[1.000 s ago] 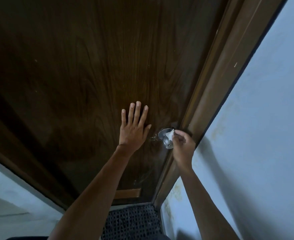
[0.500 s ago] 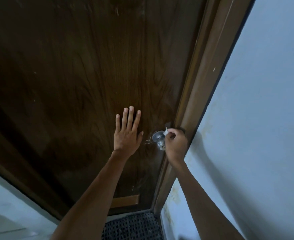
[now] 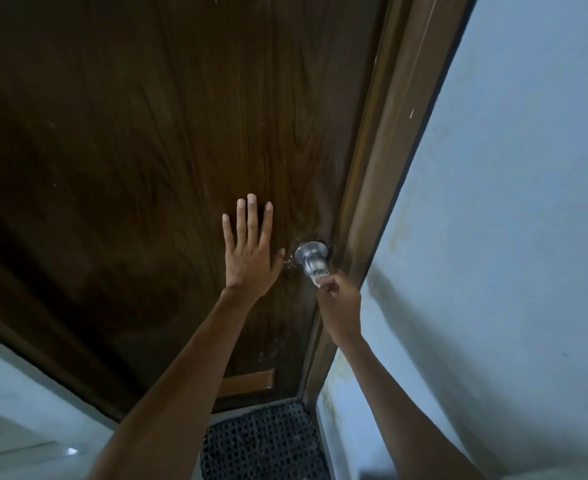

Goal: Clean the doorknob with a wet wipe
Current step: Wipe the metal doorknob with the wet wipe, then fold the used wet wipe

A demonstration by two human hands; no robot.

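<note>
Below, mat (image 3: 261, 441) lying at door foot. Right hand (image 3: 339, 301) fingers pinching wipe (image 3: 317, 279) against knob (image 3: 312, 261) underside. Left hand (image 3: 251, 252) pressing flat on door (image 3: 147, 150), fingers spread, just beside knob. Frame (image 3: 382, 168) at right.

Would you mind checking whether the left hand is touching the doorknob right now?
Apart. The head view shows the left hand flat on the door, with a strip of dark wood visible between its thumb and the doorknob.

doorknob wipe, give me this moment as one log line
left hand flat on door | right hand pinching wet wipe at doorknob end
</note>
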